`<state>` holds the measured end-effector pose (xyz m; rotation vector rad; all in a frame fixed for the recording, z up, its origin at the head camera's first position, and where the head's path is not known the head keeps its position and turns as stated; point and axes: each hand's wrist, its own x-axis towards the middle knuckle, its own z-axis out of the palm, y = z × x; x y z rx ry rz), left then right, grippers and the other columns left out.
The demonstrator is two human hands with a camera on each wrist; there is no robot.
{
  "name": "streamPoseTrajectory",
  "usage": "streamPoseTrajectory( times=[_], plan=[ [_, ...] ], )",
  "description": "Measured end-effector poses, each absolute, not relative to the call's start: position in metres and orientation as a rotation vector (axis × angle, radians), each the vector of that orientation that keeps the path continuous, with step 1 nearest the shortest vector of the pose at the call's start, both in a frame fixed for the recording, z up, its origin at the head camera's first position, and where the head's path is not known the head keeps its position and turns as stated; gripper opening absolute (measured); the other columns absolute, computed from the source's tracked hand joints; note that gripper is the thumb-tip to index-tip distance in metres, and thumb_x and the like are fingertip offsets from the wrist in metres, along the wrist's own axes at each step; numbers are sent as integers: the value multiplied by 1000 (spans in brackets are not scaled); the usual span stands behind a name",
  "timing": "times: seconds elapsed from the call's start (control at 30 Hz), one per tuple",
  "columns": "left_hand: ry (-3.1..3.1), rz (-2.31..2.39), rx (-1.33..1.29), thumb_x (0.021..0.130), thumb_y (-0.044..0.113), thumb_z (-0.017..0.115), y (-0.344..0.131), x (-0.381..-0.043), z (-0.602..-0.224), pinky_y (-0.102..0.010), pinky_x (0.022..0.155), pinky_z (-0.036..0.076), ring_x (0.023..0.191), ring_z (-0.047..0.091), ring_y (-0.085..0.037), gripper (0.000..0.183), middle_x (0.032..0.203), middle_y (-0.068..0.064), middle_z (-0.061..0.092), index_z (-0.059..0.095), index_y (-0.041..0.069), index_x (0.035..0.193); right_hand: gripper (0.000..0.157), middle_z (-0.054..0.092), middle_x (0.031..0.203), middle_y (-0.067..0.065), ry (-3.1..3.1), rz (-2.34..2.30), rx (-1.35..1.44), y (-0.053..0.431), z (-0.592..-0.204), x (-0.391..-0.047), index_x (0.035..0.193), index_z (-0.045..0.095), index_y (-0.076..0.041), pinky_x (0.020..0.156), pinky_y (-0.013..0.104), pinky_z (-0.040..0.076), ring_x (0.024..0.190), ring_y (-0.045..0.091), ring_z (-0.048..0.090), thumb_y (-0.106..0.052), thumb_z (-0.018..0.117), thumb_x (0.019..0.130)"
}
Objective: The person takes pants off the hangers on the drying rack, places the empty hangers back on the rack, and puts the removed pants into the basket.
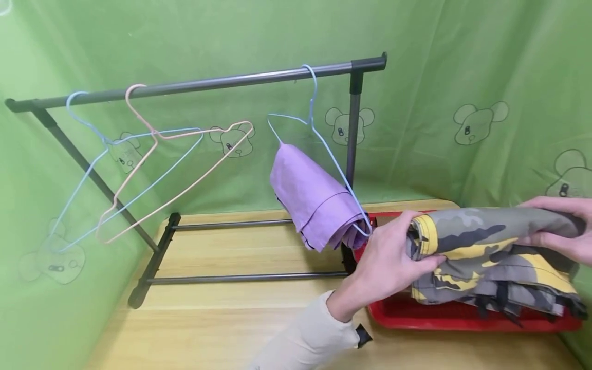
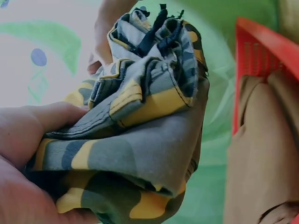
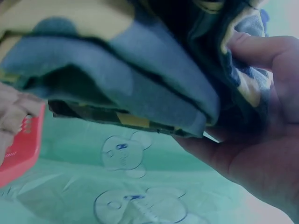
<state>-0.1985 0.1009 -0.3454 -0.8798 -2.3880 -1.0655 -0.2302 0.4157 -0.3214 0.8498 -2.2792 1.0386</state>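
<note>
Holding a folded grey-and-yellow camouflage garment [image 1: 485,257], clasped at one end in the left grip [image 1: 386,262] and at the other in the right grip [image 3: 275,144], over a red basket [image 1: 430,324] on a wooden tabletop [image 1: 231,329]. Showing one purple cloth [image 1: 314,190] already hung, apparently folded over the bottom bar of a blue hanger [image 1: 312,105] towards the right of a dark metal rack [image 1: 231,80]. Leaving, to the left on the same rail, a second blue hanger [image 1: 88,178] and a pink hanger [image 1: 194,133], both bare. Judging from this, only partly through the hanging: with the camouflage garment not yet on a hanger, and with brown fabric [image 2: 266,154] waiting in the basket.
</note>
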Motion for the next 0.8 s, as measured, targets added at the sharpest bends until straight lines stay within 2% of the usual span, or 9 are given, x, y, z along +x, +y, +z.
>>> streamPoseTrajectory(
  times=[0.07,0.23,0.3,0.37,0.4,0.47,0.53,0.7,0.8],
  plan=[
    [-2409,-1097,-878,84,31,87,105,-200,-351,-3,77,42,88,54,9,59,104,10,66,54,15,129,66,68,80,-20,-2323,1003,866,420,-324,-233,104,75,-21,44,23,32,55,-1,48,25,83,57],
    [-2536,-1203,-840,86,36,84,112,-205,-360,-4,66,43,78,53,10,52,92,14,61,52,17,122,73,62,75,-26,-2489,734,834,430,-329,-241,105,66,-42,46,20,28,53,-2,41,10,90,60],
    [-2614,-1272,-789,86,40,84,113,-210,-362,-8,61,44,73,53,6,51,86,15,58,52,18,119,64,62,77,-27,-2578,632,820,432,-332,-248,106,69,-35,50,16,31,57,-3,46,6,91,62],
    [-2678,-1360,-737,85,41,84,113,-217,-366,-11,60,45,71,55,3,49,82,14,57,52,20,116,52,66,82,-24,-2687,557,821,434,-335,-257,109,73,-22,57,15,38,65,-4,52,1,92,67],
    [-2706,-1402,-711,84,41,85,113,-221,-369,-13,61,46,72,56,1,49,82,14,58,52,21,114,47,69,88,-20,-2749,516,825,434,-336,-262,112,74,-14,61,14,41,71,-5,55,-3,92,69],
    [-2754,-1450,-667,83,41,86,113,-229,-376,-15,63,46,75,56,0,49,83,13,58,52,22,113,47,74,99,-5,-2873,453,838,433,-340,-273,117,72,2,70,18,48,86,4,64,-11,90,76],
    [-2794,-1489,-648,83,39,87,113,-237,-386,-17,64,47,76,56,-1,49,84,12,57,51,20,111,50,74,106,4,-2981,429,862,432,-346,-282,121,70,5,74,24,52,94,5,64,-18,88,81],
    [-2903,-1491,-570,82,37,87,114,-247,-404,-22,67,48,77,54,-6,57,86,5,55,52,12,120,50,72,111,5,-3089,489,973,425,-361,-299,122,68,7,79,29,55,101,6,64,-21,85,85],
    [-2961,-1433,-535,82,38,87,115,-248,-408,-22,70,48,80,55,-6,61,88,4,55,52,11,123,60,69,118,20,-3157,476,960,421,-361,-303,125,63,13,86,44,56,110,32,66,-26,84,85]
  ],
)
